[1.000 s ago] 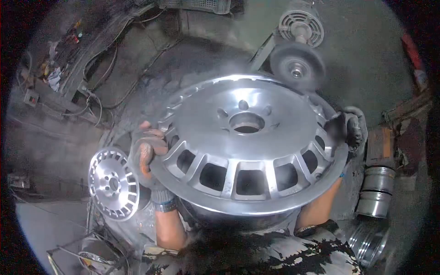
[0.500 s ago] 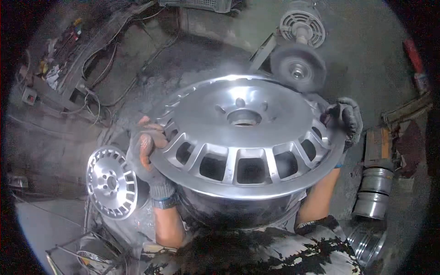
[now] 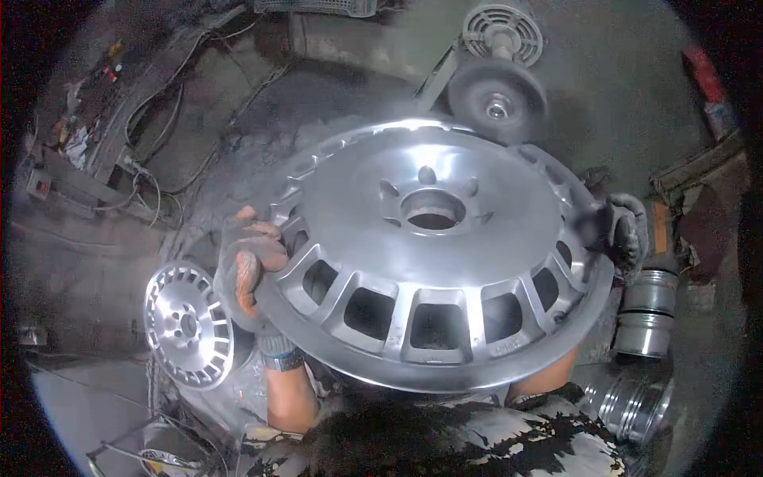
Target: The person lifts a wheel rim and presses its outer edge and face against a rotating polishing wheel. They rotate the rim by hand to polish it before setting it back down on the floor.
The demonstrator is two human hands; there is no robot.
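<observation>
A large silver wheel rim [image 3: 373,238] lies face up and tilted between my hands, with slots round its edge and a round hole at its centre. My left hand [image 3: 248,266], in a worn grey glove with orange-stained fingers, grips its left edge. On the right edge my right hand [image 3: 624,234] holds on in a grey glove; dark smudging hides part of its fingers. Just past the rim's far edge is a round buffing wheel [image 3: 477,99], blurred as if spinning, on the shaft of a motor [image 3: 509,36].
A second slotted rim [image 3: 188,324] leans at my left. Several bare rims [image 3: 645,334] are stacked at the right. Cables [image 3: 155,187] and a small switch box [image 3: 38,185] are at the far left. A grey crate [image 3: 318,6] stands at the back.
The rim has tipped so its face turns more towards me, and its near edge sits lower. My right hand has shifted down and right. The whole view has shifted slightly.
</observation>
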